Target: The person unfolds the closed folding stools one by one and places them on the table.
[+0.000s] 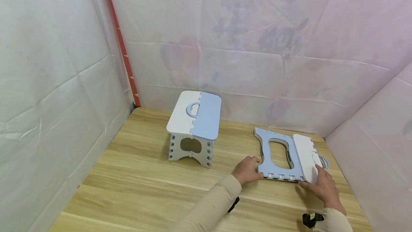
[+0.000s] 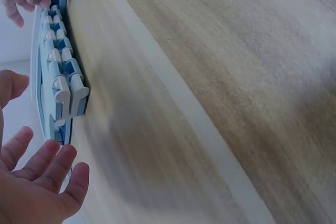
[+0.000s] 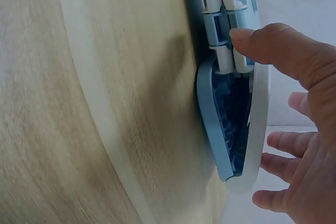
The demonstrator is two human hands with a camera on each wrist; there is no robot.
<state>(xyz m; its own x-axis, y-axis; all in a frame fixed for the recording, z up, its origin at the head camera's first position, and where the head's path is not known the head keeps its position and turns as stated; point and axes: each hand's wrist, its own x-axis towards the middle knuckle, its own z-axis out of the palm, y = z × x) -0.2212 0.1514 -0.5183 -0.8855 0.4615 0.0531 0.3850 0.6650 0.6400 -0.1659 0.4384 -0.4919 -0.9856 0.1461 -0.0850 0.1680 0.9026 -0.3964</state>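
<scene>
A folded step stool [image 1: 276, 172], light blue and white, lies flat on the wooden table at the right. Its blue leg panel has a large opening, and its white seat part [image 1: 304, 156] and blue carry handle [image 1: 325, 162] face right. My left hand [image 1: 248, 170] is at the stool's near left corner, its fingers spread and loosely bent in the left wrist view. My right hand [image 1: 323, 187] is at the near right end. In the right wrist view its thumb [image 3: 262, 45] touches the hinged edge, while the other fingers spread beside the white seat part.
A second stool [image 1: 207, 117] of the same colours stands unfolded at the table's back middle. White sheeting [image 1: 257, 63] hangs behind the table and at both sides. Black straps [image 1: 310, 220] show at the wrists.
</scene>
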